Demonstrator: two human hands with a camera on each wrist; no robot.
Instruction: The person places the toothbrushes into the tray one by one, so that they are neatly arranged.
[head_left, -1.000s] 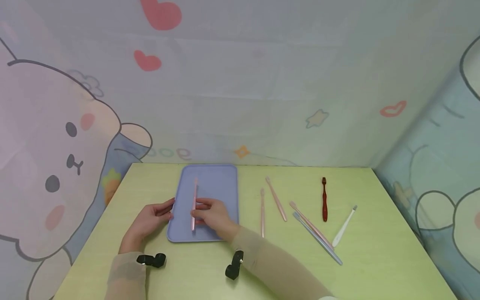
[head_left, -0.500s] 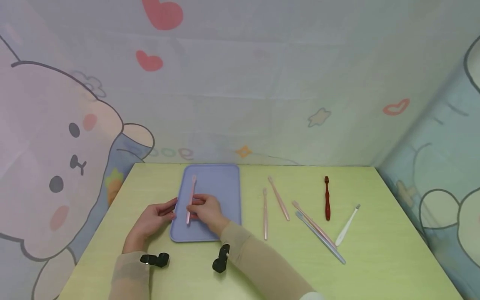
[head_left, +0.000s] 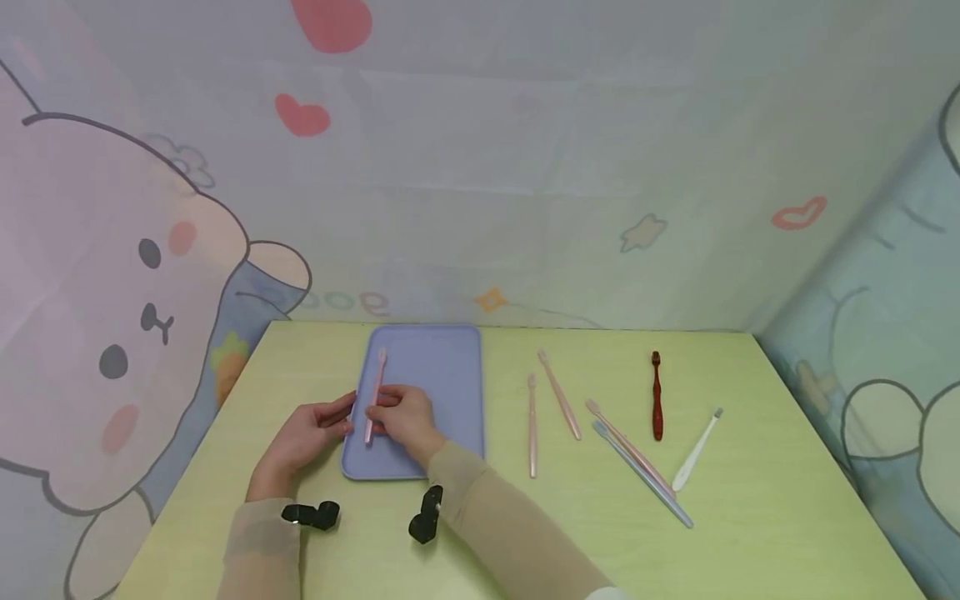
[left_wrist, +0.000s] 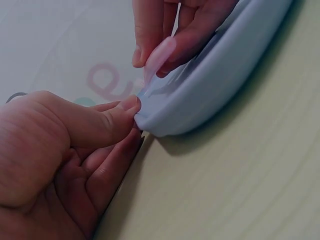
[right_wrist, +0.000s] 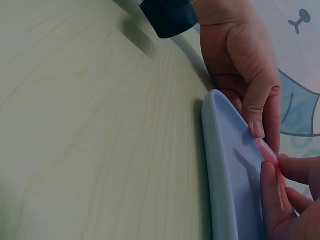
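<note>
My right hand (head_left: pixel 407 418) pinches a pink toothbrush (head_left: pixel 379 372) by its handle over the left part of the blue-purple tray (head_left: pixel 450 358). The brush head points to the far side. In the right wrist view the toothbrush (right_wrist: pixel 266 150) sits between thumb and fingertips, close over the tray floor. My left hand (head_left: pixel 302 437) holds the tray's left edge. Its thumb (left_wrist: pixel 125 107) lies at the rim in the left wrist view, with the other fingers lower down, outside the wall.
Right of the tray lie two pink toothbrushes (head_left: pixel 532 425), then another pink toothbrush (head_left: pixel 626 442) against a blue one (head_left: pixel 645 477). Farther right are a dark red toothbrush (head_left: pixel 657 400) and a white one (head_left: pixel 696 454). A printed cloth (head_left: pixel 525 167) stands behind the yellow table (head_left: pixel 787 500).
My right hand has carried the pink toothbrush left across the tray, nearer its left edge and my left hand. The left hand has stayed at the tray edge.
</note>
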